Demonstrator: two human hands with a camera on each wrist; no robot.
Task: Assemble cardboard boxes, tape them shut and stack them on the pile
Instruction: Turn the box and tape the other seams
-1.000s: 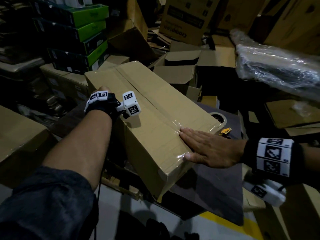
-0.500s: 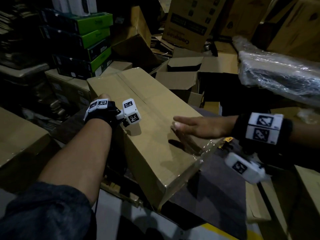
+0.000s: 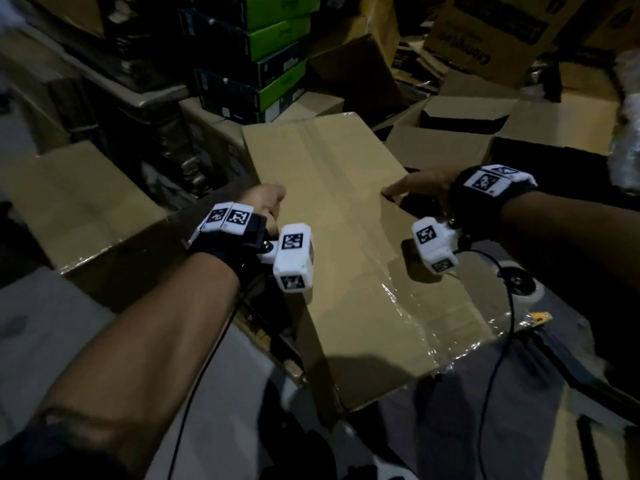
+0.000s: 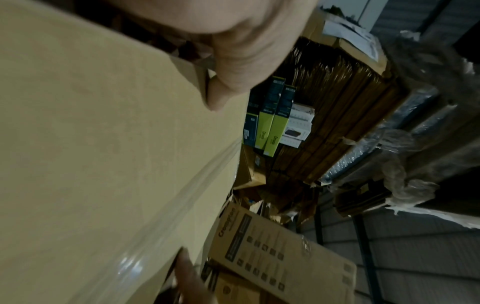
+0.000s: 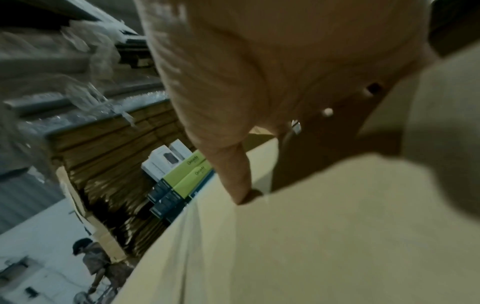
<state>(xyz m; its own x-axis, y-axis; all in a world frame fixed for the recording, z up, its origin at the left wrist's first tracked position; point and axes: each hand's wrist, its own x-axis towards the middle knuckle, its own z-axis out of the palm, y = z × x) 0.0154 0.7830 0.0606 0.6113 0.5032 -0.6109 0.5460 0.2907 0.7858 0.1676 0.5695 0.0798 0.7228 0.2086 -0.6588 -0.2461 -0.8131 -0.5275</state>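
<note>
Head view: two hands (image 3: 265,202) (image 3: 420,187), one box (image 3: 346,237)

Behind the work area we see a stack of flat green-and-black retail boxes (image 3: 256,60), and in the right wrist view two small white product cartons (image 5: 166,158) sit on top of them. To the right we make out a large brown printed carton (image 3: 485,32) and a bundle wrapped in clear plastic film (image 3: 627,133). We also spot a person in a dark cap (image 5: 91,261) bending over on the pale floor (image 5: 33,242) in the distance.
</note>
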